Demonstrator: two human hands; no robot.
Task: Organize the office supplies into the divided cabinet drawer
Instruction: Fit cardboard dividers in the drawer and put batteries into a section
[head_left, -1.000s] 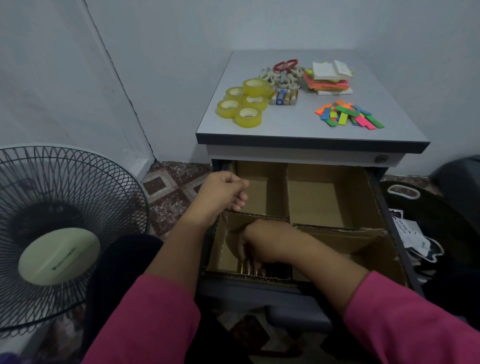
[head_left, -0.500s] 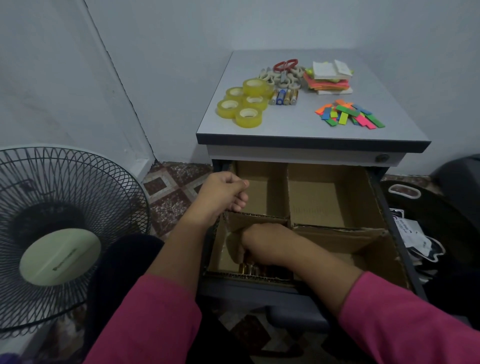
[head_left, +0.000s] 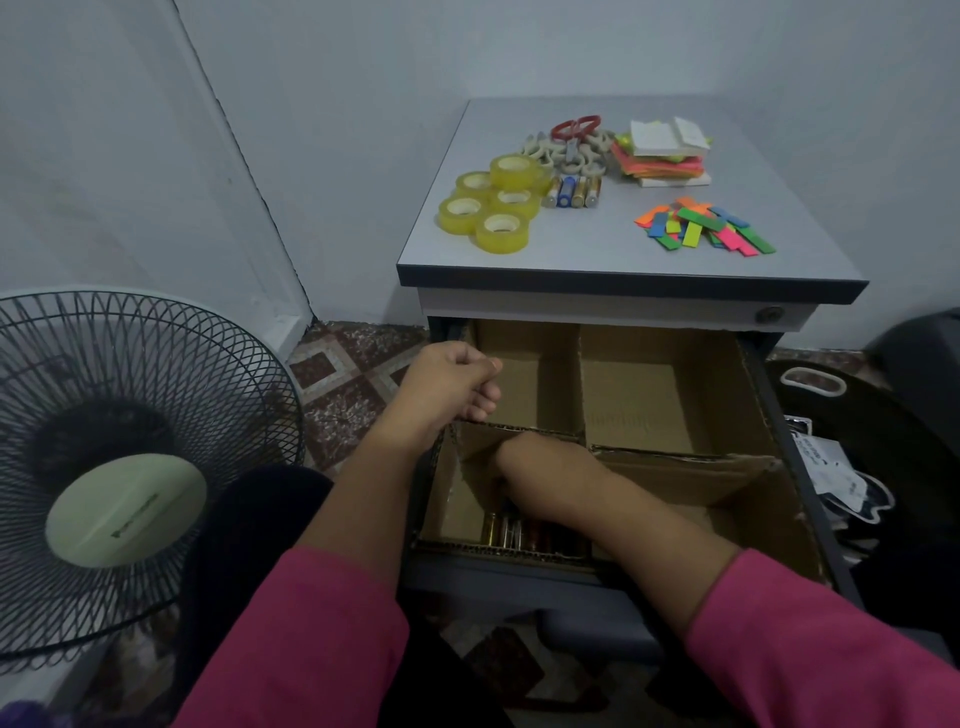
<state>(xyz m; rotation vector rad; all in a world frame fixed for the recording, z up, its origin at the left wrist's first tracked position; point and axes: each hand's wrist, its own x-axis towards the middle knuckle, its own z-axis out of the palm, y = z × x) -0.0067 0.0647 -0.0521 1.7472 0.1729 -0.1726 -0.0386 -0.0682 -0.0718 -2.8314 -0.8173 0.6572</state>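
Note:
The drawer (head_left: 759, 385) stands pulled out, split by cardboard walls into several compartments. Several batteries (head_left: 511, 532) lie in the front-left compartment. My right hand (head_left: 540, 465) reaches down into that compartment just above them, with its fingers hidden behind the hand. My left hand (head_left: 451, 387) is curled into a fist over the drawer's left edge, and nothing shows inside it. On the cabinet top (head_left: 571, 252) sit yellow tape rolls (head_left: 493, 208), more batteries (head_left: 572, 191), red scissors (head_left: 575, 127), white clips (head_left: 545, 149), a sticky note stack (head_left: 662, 163) and coloured flags (head_left: 701, 229).
A standing fan (head_left: 130, 467) is close on the left, beside my knee. A black bag with papers (head_left: 852, 467) lies on the floor to the right of the drawer. The two back compartments (head_left: 641, 405) hold nothing. The walls meet in a corner behind the cabinet.
My right hand has lifted slightly within the front-left compartment, uncovering more of the batteries. My left hand has stayed in place.

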